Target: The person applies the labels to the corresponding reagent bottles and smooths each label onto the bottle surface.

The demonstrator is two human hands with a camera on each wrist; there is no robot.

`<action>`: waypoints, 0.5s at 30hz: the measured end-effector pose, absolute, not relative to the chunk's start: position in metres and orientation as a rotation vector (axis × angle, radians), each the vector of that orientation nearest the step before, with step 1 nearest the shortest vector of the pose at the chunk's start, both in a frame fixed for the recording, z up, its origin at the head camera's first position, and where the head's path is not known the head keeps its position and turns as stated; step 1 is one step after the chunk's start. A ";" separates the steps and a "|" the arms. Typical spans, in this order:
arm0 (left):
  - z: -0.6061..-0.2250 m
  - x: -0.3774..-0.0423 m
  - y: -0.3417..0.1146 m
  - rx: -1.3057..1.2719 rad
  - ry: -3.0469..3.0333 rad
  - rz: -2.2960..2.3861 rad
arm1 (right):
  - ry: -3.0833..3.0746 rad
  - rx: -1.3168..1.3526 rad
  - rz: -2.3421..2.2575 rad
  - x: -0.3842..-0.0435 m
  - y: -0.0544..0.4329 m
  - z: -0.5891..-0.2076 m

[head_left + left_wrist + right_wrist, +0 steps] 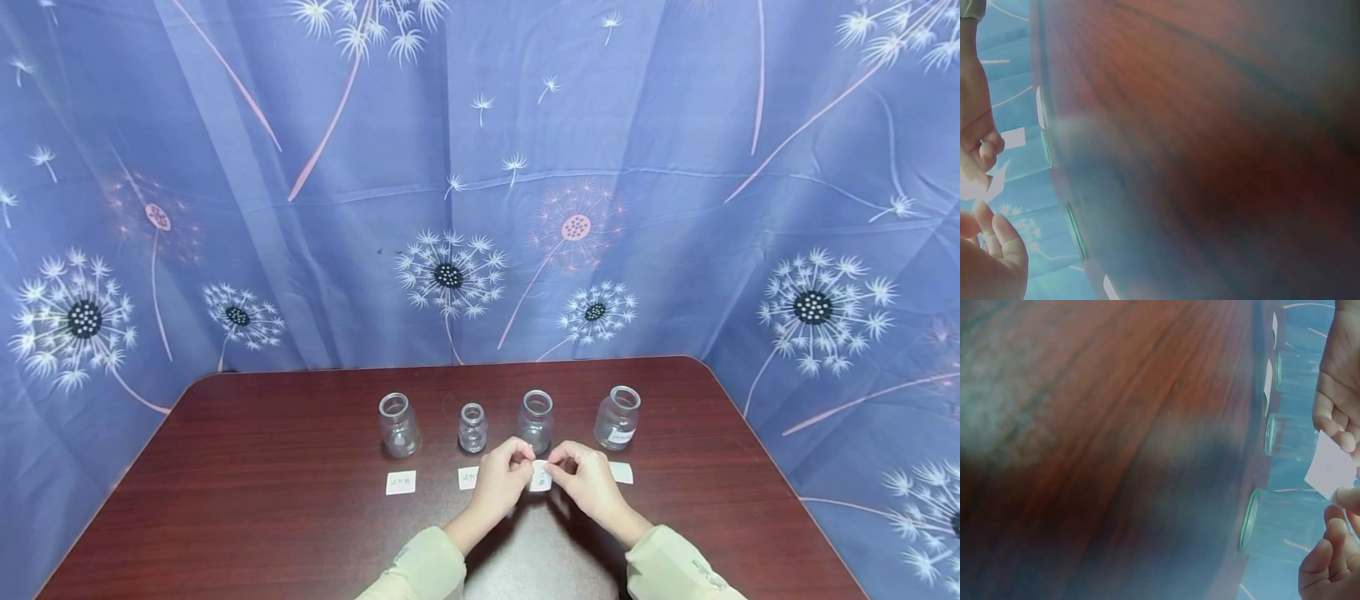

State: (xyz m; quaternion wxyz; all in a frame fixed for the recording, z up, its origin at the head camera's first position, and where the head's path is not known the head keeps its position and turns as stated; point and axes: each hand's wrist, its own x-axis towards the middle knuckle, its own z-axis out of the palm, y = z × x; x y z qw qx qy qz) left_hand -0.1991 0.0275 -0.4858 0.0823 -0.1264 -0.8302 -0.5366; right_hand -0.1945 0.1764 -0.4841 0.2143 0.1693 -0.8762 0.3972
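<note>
A small white paper label (540,477) with dark characters is held up between both hands in front of the third jar (536,417). My left hand (498,477) pinches its upper left corner; the right hand (588,479) pinches the upper right one. In the right wrist view the label (1327,470) tilts between the fingertips of the right hand (1329,559) and those of the left (1341,381). Beyond my left fingers stands a smaller glass jar (472,432). Behind the right hand, the rightmost jar (609,415) carries a label (622,436) on its front.
Another open glass jar (400,429) stands at the left of the row. On the dark red table (262,500) lie a printed label (401,482), a second (467,477) partly behind my left hand, and a white piece (622,472) beside the right hand. A blue curtain (337,292) hangs behind.
</note>
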 end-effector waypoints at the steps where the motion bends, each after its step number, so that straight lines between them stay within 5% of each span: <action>1: -0.486 -0.200 0.027 -0.370 -2.481 -1.602 | -2.422 0.481 1.094 -0.194 0.177 -0.485; 15: -0.486 -0.203 0.020 -0.457 -2.546 -1.760 | -2.322 0.642 1.186 -0.188 0.176 -0.474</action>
